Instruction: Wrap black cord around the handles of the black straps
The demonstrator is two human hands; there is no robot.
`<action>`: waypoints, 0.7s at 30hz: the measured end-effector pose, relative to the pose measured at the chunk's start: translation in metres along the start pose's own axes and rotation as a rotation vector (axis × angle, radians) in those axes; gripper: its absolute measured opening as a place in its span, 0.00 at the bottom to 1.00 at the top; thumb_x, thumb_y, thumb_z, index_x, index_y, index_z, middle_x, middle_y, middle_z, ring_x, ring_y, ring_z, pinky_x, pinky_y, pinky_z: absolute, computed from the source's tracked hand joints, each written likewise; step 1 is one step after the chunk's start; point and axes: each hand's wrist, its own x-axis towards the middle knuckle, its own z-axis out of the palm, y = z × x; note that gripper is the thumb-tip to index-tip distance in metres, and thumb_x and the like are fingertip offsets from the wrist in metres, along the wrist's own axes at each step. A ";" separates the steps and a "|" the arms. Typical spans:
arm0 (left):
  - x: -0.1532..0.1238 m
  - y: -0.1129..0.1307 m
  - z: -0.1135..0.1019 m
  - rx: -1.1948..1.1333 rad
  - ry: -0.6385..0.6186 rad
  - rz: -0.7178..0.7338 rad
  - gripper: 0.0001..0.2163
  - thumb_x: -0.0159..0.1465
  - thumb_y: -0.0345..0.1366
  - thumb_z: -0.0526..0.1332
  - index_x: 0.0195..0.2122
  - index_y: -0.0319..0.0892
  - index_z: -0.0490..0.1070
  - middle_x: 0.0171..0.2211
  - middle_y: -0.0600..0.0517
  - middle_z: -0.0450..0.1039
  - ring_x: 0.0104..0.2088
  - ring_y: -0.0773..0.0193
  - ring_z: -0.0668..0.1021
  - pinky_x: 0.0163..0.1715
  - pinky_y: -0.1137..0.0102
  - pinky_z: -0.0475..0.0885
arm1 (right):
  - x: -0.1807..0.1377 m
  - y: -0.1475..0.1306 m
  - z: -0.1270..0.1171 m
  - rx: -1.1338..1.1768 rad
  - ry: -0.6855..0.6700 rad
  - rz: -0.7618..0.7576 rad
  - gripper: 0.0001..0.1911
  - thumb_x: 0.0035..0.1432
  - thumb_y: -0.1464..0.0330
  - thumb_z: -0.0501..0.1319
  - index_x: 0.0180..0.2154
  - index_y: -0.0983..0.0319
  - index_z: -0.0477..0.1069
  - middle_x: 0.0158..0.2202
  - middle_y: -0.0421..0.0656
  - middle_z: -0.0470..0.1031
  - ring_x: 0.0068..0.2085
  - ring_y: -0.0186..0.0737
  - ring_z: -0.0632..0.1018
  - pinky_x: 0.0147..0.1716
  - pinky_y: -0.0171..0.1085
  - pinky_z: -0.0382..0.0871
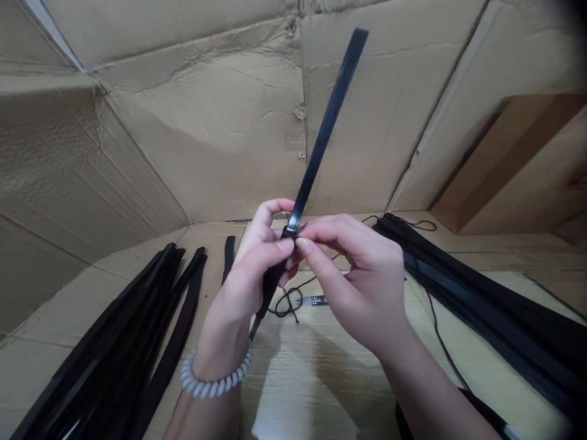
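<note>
Strip (329,122) of flat, glossy black stands up between our two hands, tilted to the right at its top, its lower end at the mouth of a dark sleeve (271,284). Our left hand (245,275) closes around that sleeve just below the mouth, the thumb pressed along its near side and the other fingers curled behind. From the right, our right hand (367,275) meets it with thumb and forefinger brought narrowly together, pinching the sleeve's edge right beside the left thumb; we cannot tell what its partly hidden lower fingers touch. On our left wrist sits a pale coiled band (215,382). Beneath our hands, a thin black cord (283,314) lies looped on the yellowish work surface (380,391), and just beside it we see a small metal tool (316,300), partly hidden by the right hand. To our left a pile of long black strips (114,342) fans out towards us; to our right lies a thicker black bundle (477,305). Creased cardboard walls (206,122) rise behind and at both sides.
</note>
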 end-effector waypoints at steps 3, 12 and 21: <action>0.001 0.001 0.005 -0.065 0.059 0.007 0.15 0.63 0.52 0.57 0.39 0.45 0.64 0.22 0.56 0.62 0.17 0.70 0.63 0.11 0.75 0.57 | -0.001 -0.003 -0.001 -0.044 0.002 -0.001 0.06 0.62 0.73 0.60 0.33 0.61 0.73 0.33 0.39 0.79 0.36 0.32 0.80 0.38 0.33 0.74; 0.001 0.003 0.006 -0.081 0.091 0.016 0.08 0.54 0.35 0.55 0.35 0.46 0.62 0.19 0.58 0.61 0.14 0.71 0.61 0.09 0.76 0.56 | -0.006 0.000 0.000 -0.152 0.008 -0.149 0.07 0.60 0.75 0.59 0.36 0.59 0.74 0.37 0.39 0.81 0.38 0.33 0.81 0.38 0.32 0.75; -0.003 0.008 0.005 -0.206 -0.051 -0.024 0.12 0.56 0.40 0.59 0.38 0.44 0.58 0.19 0.58 0.61 0.17 0.71 0.62 0.12 0.79 0.57 | -0.003 0.001 0.001 -0.118 0.115 -0.281 0.07 0.57 0.79 0.61 0.34 0.63 0.74 0.32 0.39 0.80 0.32 0.28 0.80 0.34 0.26 0.74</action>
